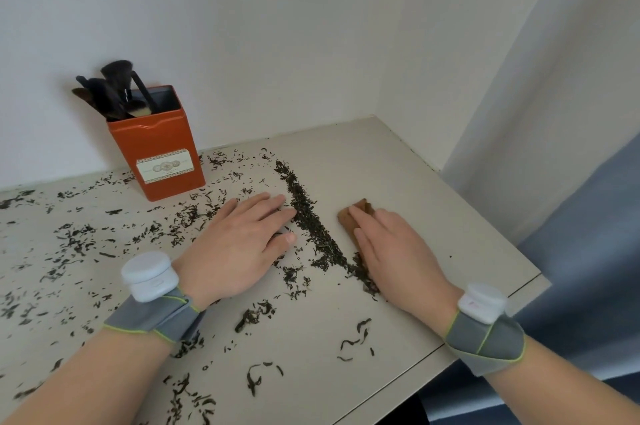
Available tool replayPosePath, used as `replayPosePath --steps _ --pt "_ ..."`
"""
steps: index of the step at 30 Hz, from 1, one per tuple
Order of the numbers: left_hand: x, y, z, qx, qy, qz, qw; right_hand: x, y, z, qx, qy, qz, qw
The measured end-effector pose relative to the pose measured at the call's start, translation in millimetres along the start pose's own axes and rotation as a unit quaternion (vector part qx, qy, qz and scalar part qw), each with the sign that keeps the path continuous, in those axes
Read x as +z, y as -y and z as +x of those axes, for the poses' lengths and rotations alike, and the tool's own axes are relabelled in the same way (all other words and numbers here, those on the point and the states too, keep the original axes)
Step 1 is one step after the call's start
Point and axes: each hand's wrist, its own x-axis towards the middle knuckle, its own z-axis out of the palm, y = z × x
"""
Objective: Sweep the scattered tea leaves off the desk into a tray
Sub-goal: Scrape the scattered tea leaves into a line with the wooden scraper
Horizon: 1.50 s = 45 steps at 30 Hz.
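Loose tea leaves (76, 237): dark curled bits strewn over the left half and lower middle of the frame, thickest at centre left, thinner toward the bottom edge.
Bench (398, 175): pale beige top that fills the lower frame; its corner runs off at lower right.
Tin (162, 161): orange, rectangular and open-topped, upright at upper left of the bench near the white wall, with a pale label on its front.
Brushes (110, 92): dark-bristled, standing in the tin and leaning left.
Left hand (239, 241): palm down on the bench at centre frame, fingers straight and together, holding nothing; the fingertips touch the left side of the ridge.
Ridge of leaves (311, 220): a dense dark line running from upper centre down to lower right, between the two hands.
Tray (344, 220): a brown wooden piece just right of the ridge, lying along it; its lower end meets the leaves.
Right hand (398, 251): laid over the tray with the fingers stretched along it, pressing on it rather than curled round it.
Wrist bands (152, 313): grey straps with white round units, one on each wrist.
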Motion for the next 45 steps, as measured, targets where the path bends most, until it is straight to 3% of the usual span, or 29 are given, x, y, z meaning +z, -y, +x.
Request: replayPosePath --steps 4,9,14,20,29,39,45 --pt "-1 -1 0 -0.003 0.003 -0.001 1.0 7 23 6 -0.031 0.001 0.023 0.999" --pt "-2 -2 0 -0.006 0.007 -0.001 1.0 -7 4 8 0.037 -0.017 0.11 0.993" --pt "-2 -1 0 -0.006 0.011 -0.001 1.0 -32 -54 -7 0.102 -0.065 0.094 0.988" --pt "-1 0 0 -0.007 0.016 0.005 1.0 -35 -107 -50 0.186 -0.019 0.023 0.982" --pt "-2 1 -1 -0.004 0.013 0.008 1.0 -16 -31 -45 0.085 -0.02 -0.027 0.996" --pt "-2 0 0 -0.002 0.011 0.007 1.0 3 37 -34 -0.025 -0.017 0.019 0.999" --pt "-13 -3 2 0.0 0.016 -0.009 1.0 -5 25 -33 0.038 -0.04 0.105 0.993"
